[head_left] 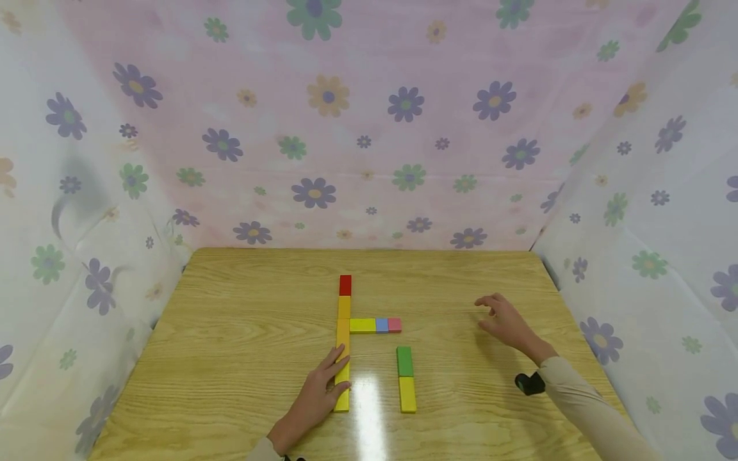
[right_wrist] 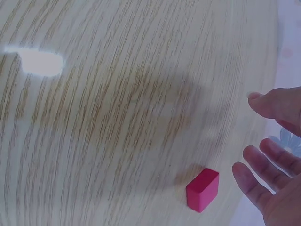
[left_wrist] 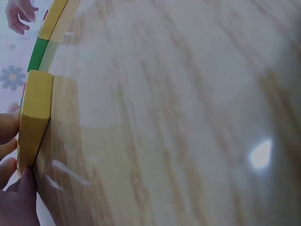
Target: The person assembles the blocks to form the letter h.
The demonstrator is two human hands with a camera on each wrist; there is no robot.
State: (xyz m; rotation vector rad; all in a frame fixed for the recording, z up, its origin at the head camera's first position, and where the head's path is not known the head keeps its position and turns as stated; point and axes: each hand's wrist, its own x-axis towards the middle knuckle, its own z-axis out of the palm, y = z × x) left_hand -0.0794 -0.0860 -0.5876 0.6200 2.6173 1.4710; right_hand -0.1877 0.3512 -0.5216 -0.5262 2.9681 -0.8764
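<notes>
A column of blocks runs up the table in the head view: a red block [head_left: 345, 285] at the far end, orange blocks [head_left: 344, 307] below it, a yellow block [head_left: 342, 403] nearest. My left hand [head_left: 314, 394] rests on the lower part of the column, fingertips across the top. In the left wrist view its fingers [left_wrist: 8, 126] touch the side of the near yellow block [left_wrist: 37, 96]. My right hand [head_left: 507, 326] hovers over the table's right side with loosely bent fingers and holds nothing. A pink block [right_wrist: 202, 190] shows near its fingertips in the right wrist view.
From the column a row extends right: a yellow block [head_left: 362, 326], a blue block [head_left: 382, 326] and the pink block [head_left: 394, 325]. Apart from it, a green block [head_left: 405, 362] meets another yellow block [head_left: 407, 394] end to end. Flowered cloth [head_left: 369, 128] surrounds the wooden table [head_left: 242, 320].
</notes>
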